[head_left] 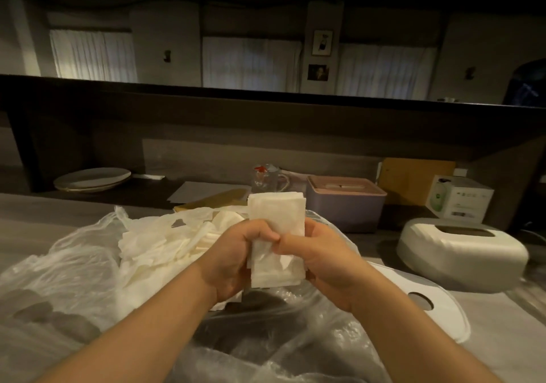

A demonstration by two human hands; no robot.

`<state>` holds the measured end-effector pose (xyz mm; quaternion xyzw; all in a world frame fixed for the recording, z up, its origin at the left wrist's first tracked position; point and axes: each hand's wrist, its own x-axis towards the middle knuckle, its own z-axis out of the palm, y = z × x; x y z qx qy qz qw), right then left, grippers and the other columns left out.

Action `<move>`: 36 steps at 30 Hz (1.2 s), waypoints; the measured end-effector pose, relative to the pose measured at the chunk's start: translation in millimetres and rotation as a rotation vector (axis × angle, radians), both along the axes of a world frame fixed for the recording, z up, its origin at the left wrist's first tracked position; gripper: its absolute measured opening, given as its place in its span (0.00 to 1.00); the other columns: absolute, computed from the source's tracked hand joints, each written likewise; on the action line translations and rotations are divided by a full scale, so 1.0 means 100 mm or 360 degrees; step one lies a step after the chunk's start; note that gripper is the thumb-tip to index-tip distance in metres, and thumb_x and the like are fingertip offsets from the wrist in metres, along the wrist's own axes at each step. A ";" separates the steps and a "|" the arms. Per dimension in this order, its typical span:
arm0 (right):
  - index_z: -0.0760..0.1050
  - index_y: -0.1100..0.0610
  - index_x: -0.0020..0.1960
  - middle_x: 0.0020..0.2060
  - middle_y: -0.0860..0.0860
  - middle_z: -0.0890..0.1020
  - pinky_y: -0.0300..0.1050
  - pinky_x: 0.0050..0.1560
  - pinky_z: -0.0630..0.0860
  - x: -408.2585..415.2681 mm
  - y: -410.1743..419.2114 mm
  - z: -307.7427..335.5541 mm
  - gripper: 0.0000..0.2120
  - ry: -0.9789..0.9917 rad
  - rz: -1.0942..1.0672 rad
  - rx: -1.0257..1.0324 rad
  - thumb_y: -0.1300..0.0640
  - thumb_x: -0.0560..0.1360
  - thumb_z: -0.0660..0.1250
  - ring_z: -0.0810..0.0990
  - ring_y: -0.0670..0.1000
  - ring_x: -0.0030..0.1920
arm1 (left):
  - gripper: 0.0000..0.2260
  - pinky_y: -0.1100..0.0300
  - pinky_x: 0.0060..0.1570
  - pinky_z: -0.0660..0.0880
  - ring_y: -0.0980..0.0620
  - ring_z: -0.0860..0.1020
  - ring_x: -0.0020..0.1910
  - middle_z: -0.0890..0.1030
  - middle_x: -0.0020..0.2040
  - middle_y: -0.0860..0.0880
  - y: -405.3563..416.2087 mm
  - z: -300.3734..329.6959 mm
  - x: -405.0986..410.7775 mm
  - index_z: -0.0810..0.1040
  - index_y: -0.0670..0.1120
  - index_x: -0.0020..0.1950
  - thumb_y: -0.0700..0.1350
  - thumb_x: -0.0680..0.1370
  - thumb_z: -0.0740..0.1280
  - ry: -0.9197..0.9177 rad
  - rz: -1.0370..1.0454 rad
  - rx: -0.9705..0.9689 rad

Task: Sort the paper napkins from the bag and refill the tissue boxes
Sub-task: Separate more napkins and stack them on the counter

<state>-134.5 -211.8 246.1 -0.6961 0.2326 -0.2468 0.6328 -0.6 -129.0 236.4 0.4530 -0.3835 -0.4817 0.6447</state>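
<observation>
A white stack of paper napkins (276, 214) stands upright between my hands above the counter. My left hand (236, 258) grips its left side and my right hand (322, 252) grips its right side, thumbs meeting across the front. Below and to the left lies an open clear plastic bag (74, 264) with several loose napkins (165, 244) piled in it. A white tissue box (461, 255) with its slot facing up lies at the right, its flat white lid (437, 311) on the counter beside it. A purple tissue box with a pink lid (345, 202) stands behind.
A stack of plates (93, 179) sits on the lower shelf at back left. A glass mug (270, 179), a flat yellow packet (218, 199), a white carton (459, 199) and a brown board (413, 179) line the back. A dark ledge (266, 111) overhangs the shelf.
</observation>
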 end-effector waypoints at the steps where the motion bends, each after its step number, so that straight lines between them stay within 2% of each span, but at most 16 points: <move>1: 0.79 0.47 0.61 0.51 0.48 0.87 0.53 0.55 0.83 -0.03 0.01 0.03 0.20 -0.0018 -0.0057 -0.0064 0.55 0.70 0.76 0.86 0.53 0.54 | 0.16 0.47 0.45 0.84 0.45 0.85 0.43 0.85 0.45 0.43 0.02 0.02 -0.04 0.81 0.43 0.53 0.42 0.65 0.72 -0.0009 0.0014 -0.0027; 3: 0.78 0.45 0.57 0.48 0.45 0.87 0.59 0.57 0.83 -0.13 0.03 0.09 0.17 -0.0060 -0.0203 -0.0147 0.53 0.70 0.77 0.86 0.53 0.53 | 0.19 0.46 0.50 0.83 0.46 0.86 0.47 0.86 0.49 0.44 0.04 0.07 -0.10 0.80 0.45 0.60 0.44 0.70 0.74 -0.0091 -0.0007 -0.0050; 5: 0.77 0.46 0.57 0.45 0.43 0.86 0.59 0.54 0.84 -0.34 0.04 0.12 0.14 -0.0115 -0.0282 -0.0197 0.54 0.74 0.75 0.86 0.51 0.51 | 0.24 0.48 0.56 0.82 0.46 0.84 0.56 0.85 0.57 0.46 0.04 0.16 -0.19 0.77 0.49 0.66 0.52 0.71 0.74 -0.0396 -0.0104 0.0003; 7: 0.77 0.45 0.58 0.47 0.43 0.86 0.59 0.53 0.84 -0.59 0.05 0.11 0.12 -0.0111 -0.0325 -0.0274 0.53 0.75 0.74 0.86 0.51 0.51 | 0.26 0.50 0.60 0.80 0.48 0.82 0.60 0.84 0.59 0.50 0.04 0.26 -0.30 0.77 0.53 0.67 0.58 0.70 0.74 -0.0711 -0.0202 0.0039; 10: 0.78 0.48 0.58 0.49 0.49 0.86 0.61 0.55 0.83 -1.00 0.04 0.08 0.12 -0.0023 -0.0391 -0.0352 0.57 0.76 0.75 0.86 0.52 0.51 | 0.26 0.56 0.58 0.81 0.54 0.82 0.58 0.84 0.56 0.56 -0.03 0.31 -0.55 0.76 0.58 0.66 0.53 0.70 0.80 -0.0860 -0.0176 0.0002; 13: 0.80 0.45 0.54 0.46 0.46 0.86 0.51 0.53 0.84 -1.39 0.06 0.04 0.12 0.0182 -0.0477 -0.0533 0.60 0.75 0.74 0.85 0.47 0.47 | 0.25 0.59 0.55 0.81 0.57 0.81 0.57 0.82 0.55 0.60 -0.06 0.23 -0.81 0.76 0.63 0.64 0.51 0.70 0.80 -0.1035 -0.0152 -0.0021; 15: 0.80 0.40 0.52 0.44 0.41 0.84 0.41 0.44 0.83 -1.63 0.10 0.01 0.15 0.0311 -0.0536 -0.0635 0.59 0.75 0.75 0.84 0.43 0.44 | 0.24 0.58 0.55 0.82 0.60 0.82 0.55 0.82 0.55 0.61 -0.06 0.14 -1.00 0.77 0.63 0.64 0.50 0.71 0.80 -0.1141 -0.0194 -0.0037; 17: 0.78 0.37 0.53 0.44 0.40 0.83 0.36 0.38 0.80 -1.79 0.13 -0.06 0.17 0.0410 -0.0586 -0.0724 0.58 0.75 0.75 0.83 0.42 0.42 | 0.21 0.57 0.53 0.83 0.61 0.83 0.53 0.84 0.53 0.60 -0.09 0.06 -1.14 0.80 0.61 0.62 0.47 0.72 0.80 -0.1239 -0.0173 -0.0046; 21: 0.69 0.36 0.65 0.55 0.43 0.80 0.40 0.46 0.83 -2.00 0.17 -0.25 0.26 0.0391 -0.0759 -0.0687 0.56 0.75 0.76 0.83 0.41 0.47 | 0.17 0.59 0.50 0.83 0.59 0.85 0.48 0.86 0.49 0.56 -0.11 -0.09 -1.30 0.82 0.57 0.59 0.41 0.75 0.77 -0.1143 -0.0118 0.0014; 24: 0.53 0.33 0.74 0.61 0.38 0.72 0.28 0.48 0.76 -2.09 0.23 -0.35 0.40 0.0474 -0.0613 -0.0617 0.51 0.75 0.75 0.80 0.39 0.53 | 0.21 0.54 0.51 0.84 0.53 0.85 0.51 0.84 0.54 0.52 -0.04 -0.20 -1.39 0.79 0.61 0.61 0.41 0.73 0.78 -0.1006 -0.0244 0.0102; 27: 0.38 0.32 0.78 0.64 0.34 0.67 0.29 0.58 0.69 -2.11 0.31 -0.37 0.51 0.0592 -0.0480 -0.0613 0.50 0.75 0.76 0.74 0.39 0.61 | 0.27 0.60 0.55 0.81 0.60 0.81 0.54 0.80 0.59 0.58 -0.01 -0.25 -1.46 0.73 0.64 0.66 0.45 0.73 0.79 -0.1309 -0.0257 0.0073; 28: 0.37 0.32 0.78 0.62 0.32 0.67 0.28 0.56 0.70 -2.11 0.32 -0.38 0.52 0.0574 -0.0500 -0.0620 0.51 0.76 0.75 0.75 0.37 0.60 | 0.28 0.61 0.57 0.80 0.61 0.81 0.55 0.79 0.60 0.59 0.00 -0.26 -1.47 0.72 0.65 0.67 0.46 0.73 0.79 -0.1319 -0.0252 0.0055; 31: 0.46 0.38 0.81 0.58 0.32 0.71 0.23 0.45 0.72 -2.13 0.31 -0.39 0.43 0.0495 -0.0566 -0.0622 0.61 0.79 0.69 0.76 0.27 0.53 | 0.32 0.62 0.58 0.79 0.58 0.80 0.58 0.77 0.62 0.60 0.01 -0.25 -1.48 0.69 0.66 0.70 0.48 0.72 0.80 -0.1300 -0.0239 0.0061; 33: 0.47 0.37 0.80 0.62 0.36 0.73 0.23 0.43 0.72 -2.15 0.30 -0.38 0.41 0.0502 -0.0581 -0.0606 0.64 0.80 0.66 0.77 0.31 0.51 | 0.35 0.60 0.60 0.79 0.57 0.80 0.58 0.75 0.64 0.59 -0.01 -0.27 -1.46 0.68 0.66 0.71 0.49 0.71 0.81 -0.1291 -0.0156 0.0053; 35: 0.43 0.36 0.80 0.60 0.33 0.70 0.23 0.42 0.73 -2.15 0.29 -0.37 0.44 0.0522 -0.0535 -0.0589 0.62 0.80 0.67 0.77 0.35 0.50 | 0.36 0.61 0.59 0.80 0.57 0.81 0.58 0.74 0.66 0.59 -0.02 -0.28 -1.45 0.68 0.66 0.72 0.49 0.70 0.81 -0.1227 -0.0146 0.0037; 36: 0.39 0.35 0.80 0.58 0.32 0.68 0.24 0.43 0.73 -2.13 0.30 -0.37 0.46 0.0537 -0.0486 -0.0592 0.60 0.80 0.68 0.77 0.36 0.50 | 0.36 0.64 0.58 0.79 0.59 0.80 0.58 0.74 0.65 0.61 -0.02 -0.28 -1.45 0.67 0.67 0.72 0.50 0.70 0.81 -0.1244 -0.0176 0.0033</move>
